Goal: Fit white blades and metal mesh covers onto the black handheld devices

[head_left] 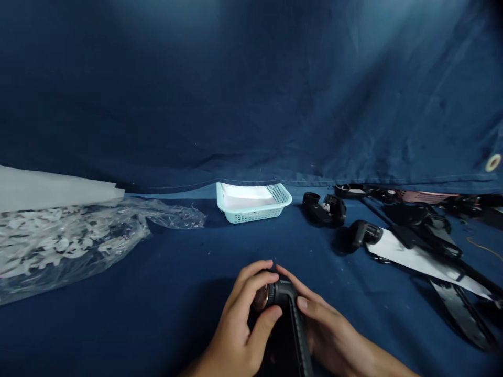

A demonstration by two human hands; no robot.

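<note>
Both my hands hold a black device [288, 319] with a round, lens-like end and a long ribbed body, low in the middle of the view. My left hand [239, 324] curls round the round end, thumb and fingers closed on it. My right hand [326, 330] grips the body from the right, thumb pressed on its side. The device rests over the blue cloth-covered table [157, 293].
A light blue plastic basket [253, 201] with white paper inside stands at the back centre. Several black parts [324, 209] and a white sheet [424, 262] lie to the right. Crumpled clear plastic wrap [70, 241] and white paper [51, 188] lie left. A blue curtain hangs behind.
</note>
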